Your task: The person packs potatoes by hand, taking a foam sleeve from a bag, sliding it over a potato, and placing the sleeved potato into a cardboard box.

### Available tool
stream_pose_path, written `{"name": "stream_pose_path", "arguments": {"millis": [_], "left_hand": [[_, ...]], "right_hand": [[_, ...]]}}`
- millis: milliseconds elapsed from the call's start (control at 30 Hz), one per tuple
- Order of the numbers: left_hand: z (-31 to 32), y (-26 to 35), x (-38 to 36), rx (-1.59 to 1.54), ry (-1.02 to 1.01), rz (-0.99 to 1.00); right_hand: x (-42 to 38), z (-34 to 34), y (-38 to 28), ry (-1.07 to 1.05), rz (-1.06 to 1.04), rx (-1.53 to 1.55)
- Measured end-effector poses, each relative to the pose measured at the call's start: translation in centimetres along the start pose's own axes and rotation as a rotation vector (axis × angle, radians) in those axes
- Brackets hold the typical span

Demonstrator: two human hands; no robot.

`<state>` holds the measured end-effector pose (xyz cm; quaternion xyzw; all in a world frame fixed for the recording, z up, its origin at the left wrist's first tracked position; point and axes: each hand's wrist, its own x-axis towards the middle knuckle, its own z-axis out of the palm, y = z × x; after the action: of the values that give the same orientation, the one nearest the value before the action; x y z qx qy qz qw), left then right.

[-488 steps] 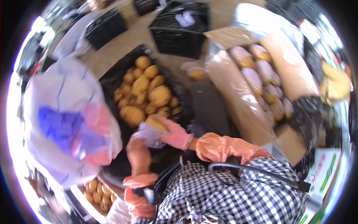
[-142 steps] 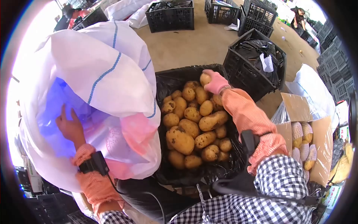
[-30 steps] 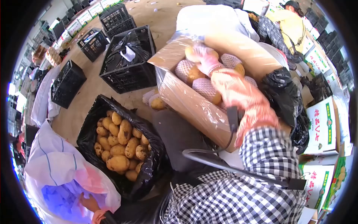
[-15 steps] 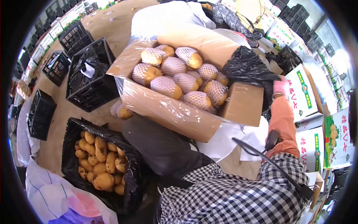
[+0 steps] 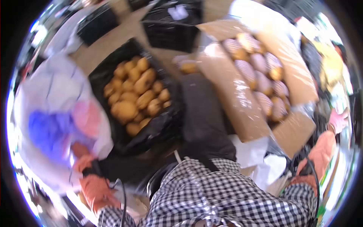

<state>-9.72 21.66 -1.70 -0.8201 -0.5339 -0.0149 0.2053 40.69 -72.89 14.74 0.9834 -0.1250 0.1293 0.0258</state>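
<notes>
My left hand [image 5: 78,150] reaches into a white plastic bag [image 5: 60,81] holding blue-purple material [image 5: 51,130] and pink material [image 5: 86,118]; its fingers are hidden and blurred there. At the far right, my right hand [image 5: 337,120], in a pink glove, is held out with its fingers apart and nothing visible in it. It is beyond the near right corner of a cardboard box [image 5: 242,102]. Inside that box lie several potatoes [image 5: 259,62] in pale foam nets.
A crate lined with black plastic [image 5: 130,149] holds loose potatoes [image 5: 145,81] between the white bag and my leg [image 5: 204,109]. One netted potato [image 5: 188,67] lies beside the box. Black crates [image 5: 170,32] stand behind.
The view has swung left and down, with blur. My left hand has come into sight at the white bag. My right hand has left the black plastic by the box, its fingers now apart.
</notes>
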Motion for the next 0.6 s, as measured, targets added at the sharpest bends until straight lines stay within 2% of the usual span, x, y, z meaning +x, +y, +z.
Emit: {"name": "stream_pose_path", "arguments": {"millis": [67,100,133,167,233,267,300,333,367,400,433,500,533,600], "left_hand": [[-2.9,1.2,-0.5,-0.009,0.113,-0.004],[-5.0,2.0,-1.1,-0.116,0.208,0.011],[-6.9,2.9,-1.8,-0.23,0.305,0.032],[-8.6,3.7,-2.3,-0.216,0.302,0.005],[-11.3,4.9,-3.5,-0.439,0.48,0.117],[-12.2,5.4,-4.6,-0.426,0.48,0.099],[-13.1,5.9,-5.3,-0.567,0.443,0.054],[-13.8,6.4,-6.0,-0.709,0.418,0.009],[-14.2,6.8,-6.9,-0.752,0.457,0.03],[-14.4,7.1,-8.0,-0.796,0.502,0.05],[-14.9,7.5,-9.2,-0.81,0.478,-0.014],[-15.6,8.4,-11.4,-0.847,0.407,-0.165],[-15.8,8.8,-11.9,-0.865,0.353,-0.247],[-15.6,9.0,-12.4,-0.938,0.402,-0.243]], "right_hand": [[-1.1,-3.7,-10.9,0.384,-0.233,0.23],[-2.5,-4.4,-17.2,0.429,-0.372,0.493],[-4.9,-4.6,-23.9,0.334,-0.483,0.738],[-8.6,-4.8,-31.0,-0.103,-0.453,1.13],[-14.0,-1.9,-40.3,-0.171,-0.807,0.898],[-17.6,-0.7,-45.0,-0.326,-0.996,0.926],[-21.2,0.5,-49.8,-0.514,-1.169,0.954],[-24.9,1.0,-53.3,-0.606,-1.302,0.74],[-28.6,-0.1,-55.8,-0.742,-1.312,0.522],[-31.5,-0.1,-58.7,-0.752,-1.385,0.269],[-34.3,2.0,-60.9,-0.663,-1.426,0.231],[-39.0,8.5,-65.0,-0.292,-1.523,0.062],[-40.1,12.3,-67.7,-0.361,-1.506,-0.013],[-39.7,12.1,-69.6,-0.424,-1.495,-0.078]]}}
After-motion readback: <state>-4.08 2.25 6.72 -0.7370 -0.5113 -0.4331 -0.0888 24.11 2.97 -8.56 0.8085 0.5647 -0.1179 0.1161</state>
